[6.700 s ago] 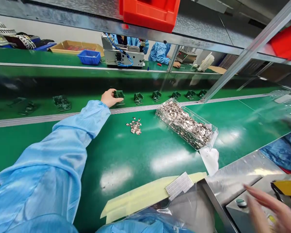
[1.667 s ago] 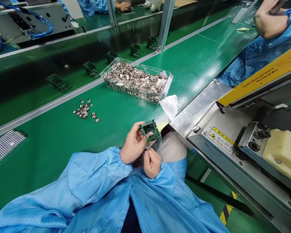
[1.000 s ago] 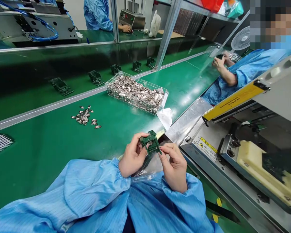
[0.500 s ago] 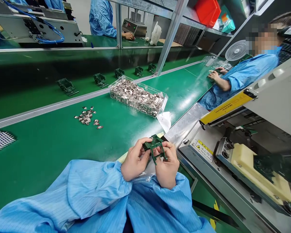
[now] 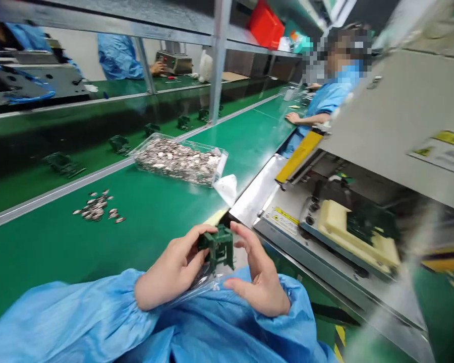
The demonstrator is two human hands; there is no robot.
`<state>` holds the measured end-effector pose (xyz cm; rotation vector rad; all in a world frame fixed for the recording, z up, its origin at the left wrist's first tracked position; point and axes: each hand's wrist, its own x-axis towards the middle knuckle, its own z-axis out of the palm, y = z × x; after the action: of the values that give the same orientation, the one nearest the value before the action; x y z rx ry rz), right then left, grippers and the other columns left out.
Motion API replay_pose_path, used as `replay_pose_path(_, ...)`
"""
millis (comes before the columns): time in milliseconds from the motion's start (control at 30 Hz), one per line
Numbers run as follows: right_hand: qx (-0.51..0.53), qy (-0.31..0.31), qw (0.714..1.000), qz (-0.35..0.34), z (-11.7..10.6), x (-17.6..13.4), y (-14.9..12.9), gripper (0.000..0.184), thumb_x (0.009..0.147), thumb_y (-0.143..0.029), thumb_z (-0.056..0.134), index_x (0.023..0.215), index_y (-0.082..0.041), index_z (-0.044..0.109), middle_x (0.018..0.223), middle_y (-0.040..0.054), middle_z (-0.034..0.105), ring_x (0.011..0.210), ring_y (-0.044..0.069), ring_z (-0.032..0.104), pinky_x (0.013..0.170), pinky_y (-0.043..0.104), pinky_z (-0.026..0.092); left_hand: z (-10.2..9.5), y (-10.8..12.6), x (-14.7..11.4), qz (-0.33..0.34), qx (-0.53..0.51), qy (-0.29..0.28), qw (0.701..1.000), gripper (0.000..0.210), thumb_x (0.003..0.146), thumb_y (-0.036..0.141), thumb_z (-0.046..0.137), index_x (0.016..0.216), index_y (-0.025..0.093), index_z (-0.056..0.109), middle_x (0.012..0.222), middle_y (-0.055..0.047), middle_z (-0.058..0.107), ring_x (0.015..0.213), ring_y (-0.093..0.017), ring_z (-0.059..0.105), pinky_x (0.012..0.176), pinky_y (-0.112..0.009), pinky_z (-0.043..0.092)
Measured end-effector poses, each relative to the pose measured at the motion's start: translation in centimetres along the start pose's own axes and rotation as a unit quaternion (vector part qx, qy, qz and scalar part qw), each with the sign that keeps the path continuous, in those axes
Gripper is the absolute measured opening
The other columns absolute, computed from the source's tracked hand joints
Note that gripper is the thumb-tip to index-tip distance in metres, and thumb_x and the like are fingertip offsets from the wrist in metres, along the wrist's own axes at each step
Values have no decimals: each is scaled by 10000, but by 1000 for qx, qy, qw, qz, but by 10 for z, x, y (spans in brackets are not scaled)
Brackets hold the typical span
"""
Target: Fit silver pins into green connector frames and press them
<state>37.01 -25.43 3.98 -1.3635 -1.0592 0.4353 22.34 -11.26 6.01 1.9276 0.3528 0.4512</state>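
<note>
My left hand grips a dark green plastic frame by its left side, with thumb and fingers closed on it. Just right of the frame, my right hand is open, its thumb and fingers spread apart and holding nothing. Its fingertips come close to the frame's upper right corner; whether they touch it, I cannot tell. Under the hands lies a clear plastic bag or sheet, partly hidden. A small pile of metal pieces lies on the green bench to the left.
A clear box full of small metal parts stands ahead, beside a white scrap. Several green frames sit along the strip behind. At right is a machine with a cream fixture carrying a dark green part. A co-worker is farther along.
My right hand has let go of the green frame and spread open, while my left keeps hold and the frame has turned. The whole view has swung to the right.
</note>
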Motion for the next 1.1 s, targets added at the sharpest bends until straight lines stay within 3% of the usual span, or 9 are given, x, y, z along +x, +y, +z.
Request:
replay_pose_path(100,-33,19,998,-43,-39,-22,-15,656,734,-378,826,1337,-324,574,1280,89,614,1191,320,556,1006,472,464,9,24,28,57,39,-121,990,456,897,196,543,1347,258,500,939,-37,721,707,-165,673,598,-220,535)
replay_pose_path(233,-44,244,969,-24,-107,-63,-24,600,692,-471,838,1222,-251,660,1154,127,663,1036,314,636,873,439,540,49,57,92,173,1,-235,957,614,867,274,632,1438,243,412,1197,-102,685,974,-238,694,721,-278,583)
replay_pose_path(400,-20,634,765,-109,-188,-97,-25,541,578,-382,876,1032,-163,679,1016,55,661,805,189,641,670,310,551,134,92,178,278,49,-192,940,643,833,347,671,1403,160,440,1449,-175,492,1343,-309,471,1118,-444,406)
replay_pose_path(467,-20,662,742,-103,-210,-98,-27,531,542,-308,884,998,-143,668,946,31,660,742,152,625,631,275,542,168,101,201,261,69,-203,941,741,811,359,695,1436,116,381,1498,-205,420,1398,-322,398,1167,-451,337)
replay_pose_path(600,-90,628,770,-71,-238,-82,-31,600,521,-371,893,1023,-147,652,937,21,656,754,162,632,713,337,576,206,111,224,184,42,-241,952,798,798,356,711,1450,80,341,1446,-238,470,1336,-350,470,1095,-476,415)
replay_pose_path(733,-215,550,804,-69,-255,-50,-33,665,559,-503,860,1085,-156,646,1047,74,675,966,246,653,934,470,527,182,106,216,165,-82,-192,964,767,725,337,776,1377,117,440,1346,-200,563,1238,-312,558,1037,-434,479)
replay_pose_path(900,-371,307,874,66,-265,-8,-35,671,626,-586,800,1139,-174,667,1047,104,704,957,279,669,897,452,546,90,68,166,95,-112,-222,964,589,716,280,783,1241,160,544,1213,-117,635,1109,-260,630,1014,-421,503)
replay_pose_path(1000,-399,238,876,130,-267,3,-34,715,662,-650,736,1171,-152,661,1081,130,697,1007,311,658,905,461,533,46,28,136,0,-68,-248,966,561,723,332,783,1218,204,551,1214,-88,620,1172,-265,604,1065,-434,472)
replay_pose_path(1100,-444,240,852,139,-267,-11,-30,771,694,-735,636,1194,-148,655,1165,155,662,1098,354,617,952,491,492,33,-12,122,-54,-59,-254,964,556,699,353,792,1199,239,576,1333,-85,531,1272,-275,538,1116,-441,421)
